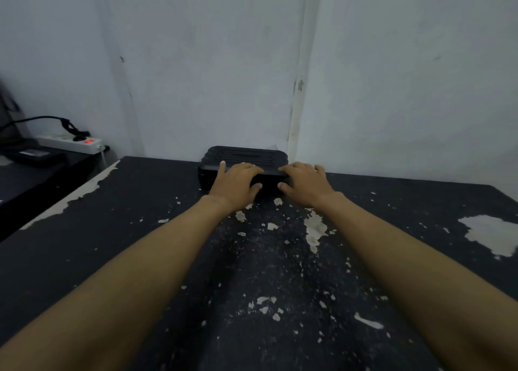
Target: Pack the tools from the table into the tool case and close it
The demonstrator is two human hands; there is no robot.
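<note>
A black plastic tool case lies flat at the far edge of the table, against the wall, with its lid down. My left hand grips its front left edge, fingers on the lid and thumb on the front face. My right hand holds the front right edge the same way. No loose tools show on the table.
The table is black with flaked paint. A white power strip with a red light and a black plug sits on a lower surface at the far left, beside a dark flat device. A grey wall stands close behind the case.
</note>
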